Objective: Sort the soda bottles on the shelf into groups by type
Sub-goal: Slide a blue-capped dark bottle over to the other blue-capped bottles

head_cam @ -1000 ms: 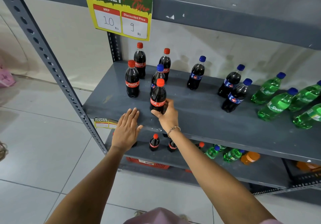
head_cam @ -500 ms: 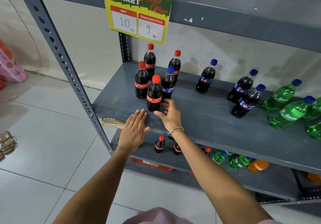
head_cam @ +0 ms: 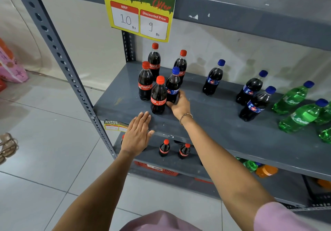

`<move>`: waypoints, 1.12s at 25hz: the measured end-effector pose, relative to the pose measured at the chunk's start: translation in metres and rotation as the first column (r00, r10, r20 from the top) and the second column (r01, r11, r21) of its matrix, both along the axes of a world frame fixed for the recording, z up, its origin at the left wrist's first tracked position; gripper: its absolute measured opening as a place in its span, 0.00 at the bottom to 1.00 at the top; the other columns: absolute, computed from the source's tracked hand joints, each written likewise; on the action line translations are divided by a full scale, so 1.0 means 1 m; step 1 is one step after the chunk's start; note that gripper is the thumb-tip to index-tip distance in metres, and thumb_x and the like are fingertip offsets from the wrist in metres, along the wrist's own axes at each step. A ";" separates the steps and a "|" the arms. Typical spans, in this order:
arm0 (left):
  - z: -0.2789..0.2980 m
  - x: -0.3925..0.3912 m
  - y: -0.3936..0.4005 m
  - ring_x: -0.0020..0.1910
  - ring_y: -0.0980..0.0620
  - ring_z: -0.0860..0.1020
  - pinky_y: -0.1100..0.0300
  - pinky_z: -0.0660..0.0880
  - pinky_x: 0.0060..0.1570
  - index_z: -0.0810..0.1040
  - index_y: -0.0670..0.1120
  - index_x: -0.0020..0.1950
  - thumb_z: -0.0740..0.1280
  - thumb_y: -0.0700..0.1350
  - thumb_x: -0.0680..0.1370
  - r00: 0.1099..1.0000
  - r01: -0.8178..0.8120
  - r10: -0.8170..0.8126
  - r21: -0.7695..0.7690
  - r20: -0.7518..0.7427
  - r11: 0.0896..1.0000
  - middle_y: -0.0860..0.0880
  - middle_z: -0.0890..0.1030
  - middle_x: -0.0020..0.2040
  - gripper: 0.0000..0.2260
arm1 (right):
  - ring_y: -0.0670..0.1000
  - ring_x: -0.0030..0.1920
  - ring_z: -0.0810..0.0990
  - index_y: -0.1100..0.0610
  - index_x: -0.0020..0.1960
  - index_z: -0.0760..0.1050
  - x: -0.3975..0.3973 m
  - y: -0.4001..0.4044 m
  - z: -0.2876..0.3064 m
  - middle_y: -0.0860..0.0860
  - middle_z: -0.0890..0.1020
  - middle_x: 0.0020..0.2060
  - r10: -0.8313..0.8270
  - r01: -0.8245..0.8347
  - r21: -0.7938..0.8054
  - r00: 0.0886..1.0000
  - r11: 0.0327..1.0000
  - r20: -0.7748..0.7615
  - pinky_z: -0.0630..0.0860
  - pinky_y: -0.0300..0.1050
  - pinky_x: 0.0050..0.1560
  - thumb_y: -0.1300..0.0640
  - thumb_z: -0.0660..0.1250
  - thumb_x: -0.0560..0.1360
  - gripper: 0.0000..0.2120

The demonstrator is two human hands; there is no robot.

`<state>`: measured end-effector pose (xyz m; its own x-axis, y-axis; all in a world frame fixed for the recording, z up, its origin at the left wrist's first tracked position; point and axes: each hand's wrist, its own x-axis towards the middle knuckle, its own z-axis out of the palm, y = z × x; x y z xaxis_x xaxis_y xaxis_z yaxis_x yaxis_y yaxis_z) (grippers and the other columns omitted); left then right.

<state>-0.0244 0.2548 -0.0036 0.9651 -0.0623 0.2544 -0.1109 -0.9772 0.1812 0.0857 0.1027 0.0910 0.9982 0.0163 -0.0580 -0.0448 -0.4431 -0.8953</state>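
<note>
Four red-capped cola bottles stand grouped at the shelf's [head_cam: 215,126] left end; the nearest one [head_cam: 158,98] is at the front. Right beside it stands a blue-capped cola bottle [head_cam: 172,84], and my right hand [head_cam: 180,104] is wrapped around its base. My left hand [head_cam: 138,134] lies flat, fingers together, on the shelf's front edge. Three more blue-capped cola bottles stand farther right [head_cam: 213,80], [head_cam: 250,89], [head_cam: 256,105]. Green Sprite bottles [head_cam: 302,117] fill the right end.
A price sign [head_cam: 141,10] hangs from the upper shelf above the red-capped group. The lower shelf holds small red-capped bottles [head_cam: 164,148], green bottles and an orange one [head_cam: 266,170]. A perforated grey upright [head_cam: 59,55] stands at the left, over tiled floor.
My right hand has let go of the front red-capped bottle, which it had slid back to the group, and has closed around the blue-capped bottle. My left hand stays on the shelf edge.
</note>
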 end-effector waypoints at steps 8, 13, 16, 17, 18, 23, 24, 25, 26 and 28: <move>0.002 -0.001 0.001 0.72 0.45 0.62 0.58 0.44 0.73 0.64 0.39 0.71 0.44 0.57 0.81 1.000 -0.001 0.001 0.005 -0.012 1.000 0.42 0.66 0.72 0.28 | 0.56 0.60 0.76 0.60 0.63 0.68 0.008 -0.002 -0.009 0.59 0.79 0.57 -0.073 0.074 0.060 0.997 0.995 -0.013 0.71 0.44 0.60 0.66 0.72 0.68 0.26; 0.001 -0.001 0.001 0.73 0.46 0.60 0.58 0.43 0.73 0.63 0.39 0.71 0.46 0.56 0.81 1.000 -0.005 0.005 -0.002 0.008 1.000 0.42 0.65 0.73 0.27 | 0.57 0.60 0.76 0.60 0.64 0.67 0.004 -0.037 -0.009 0.59 0.78 0.59 -0.113 0.113 -0.009 0.994 0.994 0.004 0.70 0.43 0.60 0.64 0.70 0.70 0.24; 0.001 -0.001 -0.001 0.73 0.45 0.60 0.58 0.44 0.73 0.63 0.39 0.72 0.46 0.56 0.81 1.000 0.004 -0.004 -0.007 0.011 1.000 0.42 0.65 0.72 0.27 | 0.58 0.60 0.76 0.61 0.63 0.67 0.003 -0.064 -0.010 0.59 0.78 0.58 -0.176 0.176 0.002 0.984 0.984 0.018 0.70 0.45 0.60 0.65 0.69 0.70 0.23; 0.001 -0.001 -0.001 0.73 0.45 0.60 0.57 0.44 0.73 0.63 0.39 0.72 0.46 0.56 0.81 1.000 0.001 -0.001 -0.007 0.012 1.000 0.42 0.65 0.73 0.27 | 0.58 0.59 0.76 0.60 0.63 0.67 0.003 -0.071 -0.010 0.59 0.78 0.58 -0.193 0.193 0.007 0.981 0.981 0.019 0.70 0.43 0.59 0.65 0.69 0.70 0.22; 0.001 -0.001 -0.001 0.73 0.45 0.60 0.57 0.45 0.73 0.63 0.39 0.72 0.45 0.56 0.81 1.000 -0.001 0.001 -0.011 0.017 1.000 0.42 0.65 0.73 0.27 | 0.57 0.59 0.76 0.60 0.63 0.67 0.004 -0.079 -0.010 0.59 0.78 0.58 -0.212 0.212 0.011 0.977 0.977 0.022 0.69 0.42 0.58 0.66 0.69 0.70 0.22; 0.001 -0.001 -0.002 0.73 0.44 0.61 0.56 0.46 0.72 0.64 0.39 0.71 0.44 0.56 0.81 1.000 -0.004 0.005 -0.031 0.023 1.000 0.42 0.66 0.72 0.27 | 0.57 0.60 0.75 0.60 0.65 0.66 0.006 -0.107 -0.008 0.58 0.77 0.60 -0.274 0.274 -0.003 0.961 0.962 0.022 0.67 0.40 0.57 0.65 0.68 0.71 0.24; 0.002 -0.001 -0.002 0.73 0.44 0.61 0.56 0.46 0.72 0.64 0.39 0.71 0.44 0.56 0.81 1.000 -0.004 0.005 -0.035 0.018 0.999 0.41 0.66 0.72 0.28 | 0.57 0.60 0.75 0.60 0.65 0.66 0.006 -0.111 -0.009 0.58 0.77 0.60 -0.277 0.278 -0.011 0.961 0.961 0.019 0.67 0.40 0.57 0.65 0.68 0.71 0.24; 0.002 -0.002 -0.002 0.73 0.44 0.61 0.57 0.46 0.72 0.64 0.39 0.71 0.44 0.56 0.81 1.000 -0.005 0.006 -0.036 0.013 0.999 0.42 0.65 0.72 0.28 | 0.57 0.60 0.75 0.60 0.65 0.66 0.007 -0.113 -0.009 0.58 0.77 0.60 -0.278 0.278 -0.017 0.960 0.960 0.016 0.67 0.40 0.57 0.65 0.68 0.71 0.24; 0.001 -0.002 -0.002 0.73 0.44 0.61 0.57 0.45 0.72 0.64 0.39 0.71 0.44 0.56 0.81 1.000 -0.005 0.005 -0.034 0.011 0.999 0.42 0.65 0.73 0.28 | 0.57 0.61 0.75 0.60 0.66 0.65 0.008 -0.114 -0.009 0.58 0.76 0.60 -0.279 0.279 -0.022 0.960 0.960 0.015 0.67 0.40 0.57 0.65 0.68 0.71 0.24; 0.001 -0.002 -0.001 0.73 0.45 0.60 0.57 0.45 0.73 0.63 0.39 0.72 0.44 0.56 0.81 1.000 -0.002 0.003 -0.032 0.011 0.999 0.42 0.65 0.73 0.28 | 0.56 0.61 0.74 0.60 0.66 0.65 0.009 -0.116 -0.010 0.58 0.76 0.61 -0.282 0.282 -0.018 0.959 0.959 0.016 0.67 0.41 0.58 0.65 0.68 0.71 0.25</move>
<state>-0.0264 0.2539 -0.0026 0.9624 -0.0516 0.2669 -0.1106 -0.9711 0.2113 0.0951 -0.0131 0.0806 0.9628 -0.2670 -0.0421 -0.1586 -0.4321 -0.8878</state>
